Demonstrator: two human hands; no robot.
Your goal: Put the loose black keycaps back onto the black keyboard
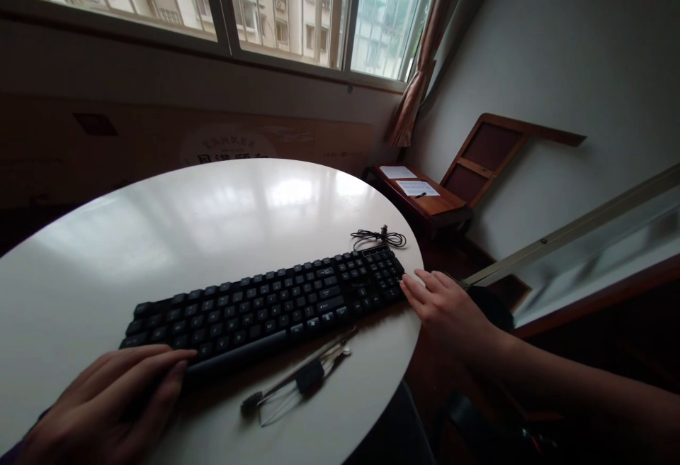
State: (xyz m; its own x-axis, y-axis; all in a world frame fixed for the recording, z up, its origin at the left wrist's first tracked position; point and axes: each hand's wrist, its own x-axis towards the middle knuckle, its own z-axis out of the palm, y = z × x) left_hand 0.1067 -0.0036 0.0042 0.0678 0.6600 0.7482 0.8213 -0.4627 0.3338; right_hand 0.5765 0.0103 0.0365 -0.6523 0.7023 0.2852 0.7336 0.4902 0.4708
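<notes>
A black keyboard [270,302] lies slanted across the near part of a round white table [175,224]. My left hand [114,405] rests flat at the keyboard's near-left corner, fingers stretched out and touching its front edge. My right hand [443,305] lies flat at the keyboard's right end, fingertips against its side, fingers apart. Neither hand holds anything. The keyboard's coiled black cable [378,237] lies on the table behind its right end.
A small brush and a wire key-puller tool [300,380] lie on the table in front of the keyboard. A wooden chair with papers [425,195] stands at the right by the wall. A window runs along the back.
</notes>
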